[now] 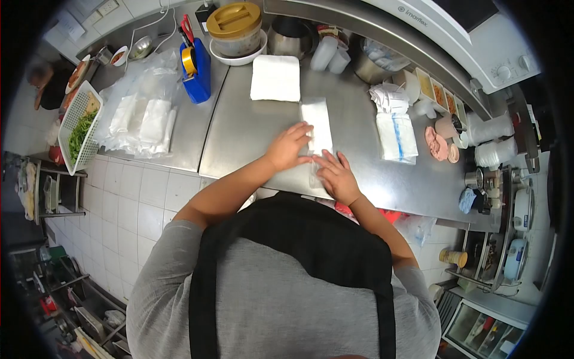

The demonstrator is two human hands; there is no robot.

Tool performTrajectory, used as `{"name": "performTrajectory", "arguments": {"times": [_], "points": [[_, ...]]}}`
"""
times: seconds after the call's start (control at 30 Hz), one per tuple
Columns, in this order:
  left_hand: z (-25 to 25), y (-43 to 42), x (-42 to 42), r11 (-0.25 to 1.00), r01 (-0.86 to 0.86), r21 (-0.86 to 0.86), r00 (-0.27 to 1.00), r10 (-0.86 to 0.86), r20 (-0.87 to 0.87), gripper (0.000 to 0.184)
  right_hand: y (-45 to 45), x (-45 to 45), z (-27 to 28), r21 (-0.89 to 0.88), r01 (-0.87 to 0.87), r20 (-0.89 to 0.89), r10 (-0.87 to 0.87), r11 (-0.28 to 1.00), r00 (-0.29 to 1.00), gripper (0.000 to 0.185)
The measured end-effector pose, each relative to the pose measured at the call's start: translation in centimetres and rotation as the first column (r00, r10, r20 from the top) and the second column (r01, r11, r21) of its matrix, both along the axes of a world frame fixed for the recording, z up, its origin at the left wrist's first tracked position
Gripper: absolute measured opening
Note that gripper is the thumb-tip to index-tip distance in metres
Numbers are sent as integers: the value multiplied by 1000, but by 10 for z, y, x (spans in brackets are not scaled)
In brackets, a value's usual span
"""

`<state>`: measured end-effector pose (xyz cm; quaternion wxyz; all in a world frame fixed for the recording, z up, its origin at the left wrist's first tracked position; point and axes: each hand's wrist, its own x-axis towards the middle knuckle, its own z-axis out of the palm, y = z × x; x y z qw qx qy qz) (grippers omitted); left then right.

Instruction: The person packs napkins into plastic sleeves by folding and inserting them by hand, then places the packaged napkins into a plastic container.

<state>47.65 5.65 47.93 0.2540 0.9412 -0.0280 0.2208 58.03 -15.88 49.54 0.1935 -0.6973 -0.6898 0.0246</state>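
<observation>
A clear plastic sleeve with a folded white napkin [320, 122] inside lies on the steel counter in front of me. My left hand [288, 148] rests along its left edge, fingers stretched over the packet and thumb pointing right. At the lower end is my right hand [336, 178], its fingers spread and the index tip and thumb touching the plastic. The sleeve's clear end hangs toward the counter's front edge, partly hidden by my hands. Just beyond, to the left, sits a square stack of white napkins [275, 78].
On the left are filled plastic packets [146, 122], a blue holder [196, 75] with tape and scissors, and a basket of greens [81, 134]. To the right lie a bundle of white packets [396, 134] and pink pieces [436, 143]. A gold-lidded tub [234, 27] stands behind.
</observation>
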Motion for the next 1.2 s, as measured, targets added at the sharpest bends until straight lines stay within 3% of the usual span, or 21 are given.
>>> {"name": "performTrajectory", "arguments": {"times": [0.07,0.17,0.27,0.37,0.67,0.77,0.97,1.2], "points": [[-1,2,-5,997,63,-53,996,-66,-61,53,-1,1,-2,-9,-14,0,14,1000,1000,17],[0,12,2,991,63,-121,993,-50,104,47,-1,1,-1,-13,-22,-20,22,1000,1000,16],[21,11,10,999,15,38,994,-10,-113,41,-1,-2,2,39,3,-69,-1,999,998,10],[8,12,19,992,64,111,997,-58,-56,37,-1,-9,10,82,42,-135,-31,996,990,8],[-10,11,10,994,36,103,985,-53,165,28,-13,-8,3,86,16,-110,-6,996,994,7],[-16,10,8,997,30,67,991,-38,125,25,-14,-10,4,99,19,-113,-8,995,994,11],[-4,8,7,979,20,203,973,-66,219,22,-16,-10,7,56,-54,-106,60,997,993,24],[-4,6,2,992,38,124,999,-38,-7,28,-19,-7,6,39,-90,-132,94,995,987,31]]}}
